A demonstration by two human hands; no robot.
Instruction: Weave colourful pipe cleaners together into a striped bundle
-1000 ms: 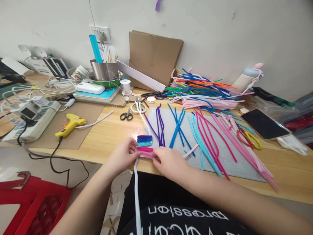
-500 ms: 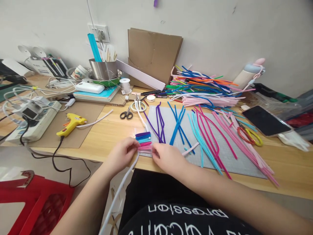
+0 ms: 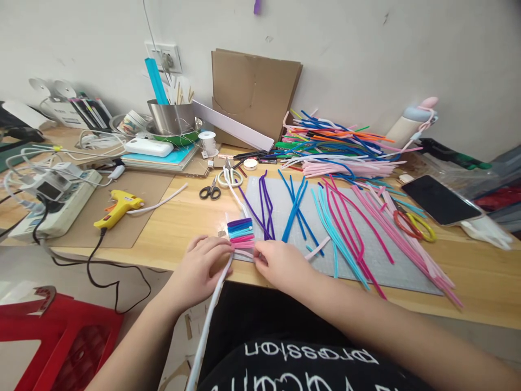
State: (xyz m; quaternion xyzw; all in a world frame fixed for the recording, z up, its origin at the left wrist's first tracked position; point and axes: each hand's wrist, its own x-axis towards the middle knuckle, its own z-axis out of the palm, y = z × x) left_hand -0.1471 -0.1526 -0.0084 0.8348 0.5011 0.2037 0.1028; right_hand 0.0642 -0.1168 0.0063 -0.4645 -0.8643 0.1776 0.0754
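Observation:
A small striped piece of pipe cleaners, in rows of purple, blue, light blue and pink, lies at the table's front edge. My left hand is at its lower left corner, fingers stretched out and thumb apart below. A long white pipe cleaner runs from that corner down toward my lap, passing beside the left thumb. On the right side, my right hand is closed in a pinch on the end of a light pink pipe cleaner at the bottom row. Its fingertips are partly hidden.
Loose purple, blue, light blue and pink pipe cleaners lie on a grey mat. Black scissors and a yellow glue gun are to the left. A phone and red-yellow scissors lie right. A pipe-cleaner heap is behind.
My left hand has loosened from a pinch at the piece's left edge; its fingers are now straighter and the thumb lower. The white pipe cleaner has swung slightly right. My right hand stays put.

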